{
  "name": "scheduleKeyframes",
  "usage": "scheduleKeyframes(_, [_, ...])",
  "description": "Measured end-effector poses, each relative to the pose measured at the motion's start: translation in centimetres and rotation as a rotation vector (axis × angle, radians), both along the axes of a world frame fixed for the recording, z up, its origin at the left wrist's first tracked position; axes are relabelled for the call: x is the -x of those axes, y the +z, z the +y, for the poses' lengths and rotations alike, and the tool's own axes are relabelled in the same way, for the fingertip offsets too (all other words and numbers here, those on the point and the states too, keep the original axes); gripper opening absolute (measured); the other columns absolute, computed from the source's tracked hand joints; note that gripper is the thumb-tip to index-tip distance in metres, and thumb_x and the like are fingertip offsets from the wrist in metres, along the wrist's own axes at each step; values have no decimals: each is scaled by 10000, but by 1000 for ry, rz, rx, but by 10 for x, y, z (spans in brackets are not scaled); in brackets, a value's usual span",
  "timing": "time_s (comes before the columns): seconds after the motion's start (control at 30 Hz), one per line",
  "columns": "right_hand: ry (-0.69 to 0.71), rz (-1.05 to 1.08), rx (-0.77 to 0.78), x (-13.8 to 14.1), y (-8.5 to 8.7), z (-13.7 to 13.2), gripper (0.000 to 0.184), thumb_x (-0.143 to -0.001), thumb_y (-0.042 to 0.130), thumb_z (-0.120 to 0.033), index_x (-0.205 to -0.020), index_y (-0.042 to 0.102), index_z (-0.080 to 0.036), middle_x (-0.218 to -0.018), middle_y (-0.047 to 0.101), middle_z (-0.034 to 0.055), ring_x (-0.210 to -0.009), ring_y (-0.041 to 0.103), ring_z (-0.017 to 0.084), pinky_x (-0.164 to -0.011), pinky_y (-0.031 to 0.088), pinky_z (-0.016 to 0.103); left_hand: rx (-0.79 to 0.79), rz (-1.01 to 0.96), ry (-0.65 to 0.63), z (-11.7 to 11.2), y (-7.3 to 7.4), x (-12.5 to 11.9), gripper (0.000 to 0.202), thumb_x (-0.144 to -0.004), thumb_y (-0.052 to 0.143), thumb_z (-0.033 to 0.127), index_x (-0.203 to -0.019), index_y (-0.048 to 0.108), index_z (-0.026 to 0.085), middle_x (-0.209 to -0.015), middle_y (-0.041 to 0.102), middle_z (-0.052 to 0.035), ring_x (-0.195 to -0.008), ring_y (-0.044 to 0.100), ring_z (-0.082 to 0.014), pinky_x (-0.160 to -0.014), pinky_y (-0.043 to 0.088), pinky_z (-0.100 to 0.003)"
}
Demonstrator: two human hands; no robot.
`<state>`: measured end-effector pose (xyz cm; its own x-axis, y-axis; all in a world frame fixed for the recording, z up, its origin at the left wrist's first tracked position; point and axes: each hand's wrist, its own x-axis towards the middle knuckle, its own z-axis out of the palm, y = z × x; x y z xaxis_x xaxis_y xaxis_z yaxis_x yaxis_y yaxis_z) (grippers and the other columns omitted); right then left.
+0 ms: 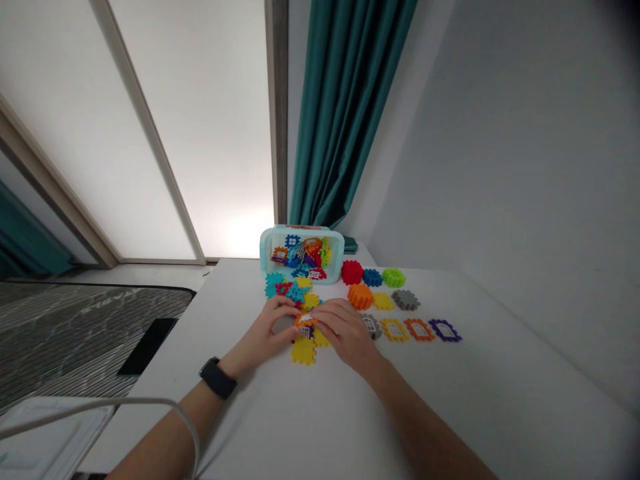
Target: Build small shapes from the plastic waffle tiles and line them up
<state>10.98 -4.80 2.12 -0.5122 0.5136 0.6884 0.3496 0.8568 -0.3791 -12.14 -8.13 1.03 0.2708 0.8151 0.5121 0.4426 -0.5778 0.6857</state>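
My left hand (273,328) and my right hand (341,330) meet over the white table, both fingers closed on an orange plastic window piece (305,321). A purple interlocking piece (305,332) sits against it, partly covered by my fingers. Just below my hands lies a yellow interlocking piece (303,351), with a second yellow piece (321,339) partly under my right hand. A jumble of blue, red and yellow pieces (289,287) lies just beyond my fingertips.
A pale turquoise plastic tub (302,255) lies tipped, full of mixed pieces. Several coloured pieces (375,287) and window frames (419,329) stand in rows to the right. A black phone (148,347) lies left of the table, and a white cable (125,403) crosses the near left.
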Motion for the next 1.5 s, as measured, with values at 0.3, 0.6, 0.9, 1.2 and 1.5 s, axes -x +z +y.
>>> scheduleKeyframes(0.3, [8, 452, 877, 25, -17, -5, 322, -863, 674, -496, -951, 721, -190, -879, 767, 55, -788, 710, 223, -745, 583, 359, 128, -151, 61, 6, -2, -4, 321, -976, 568, 436, -790, 707, 214, -1026, 645, -73, -970, 640, -215, -935, 540, -433])
scheduleKeyframes(0.6, [54, 514, 1026, 24, -9, -3, 421, -805, 700, -595, -885, 746, -184, -831, 747, 36, -767, 664, 202, -708, 551, 319, 222, -220, 40, 2, 5, -9, 382, -955, 573, 488, -725, 690, 206, -984, 658, -73, -929, 636, -218, -901, 530, -413])
scheduleKeyframes(0.9, [-63, 244, 415, 16, -9, -3, 147, -942, 604, -339, -920, 685, -218, -848, 666, 41, -800, 636, 198, -748, 531, 336, 353, -292, 68, 3, 1, -10, 314, -905, 639, 480, -951, 669, 171, -902, 692, -57, -856, 629, -200, -812, 502, -341])
scheduleKeyframes(1.2, [-7, 144, 129, 12, -9, -5, 136, -981, 522, -209, -1025, 645, -247, -1047, 641, 74, -1012, 639, 213, -896, 555, 379, 174, -199, 31, -2, 5, -6, 302, -878, 711, 413, -1070, 640, 191, -1033, 686, -76, -981, 634, -228, -920, 511, -401])
scheduleKeyframes(1.5, [-8, -10, 134, 10, -11, -5, 318, -925, 623, -219, -1236, 573, -265, -1339, 578, 105, -1268, 552, 254, -1099, 471, 475, -144, -10, 96, -5, 5, 0, 166, -891, 728, 290, -1012, 642, 217, -1194, 639, -97, -1133, 607, -241, -992, 495, -446])
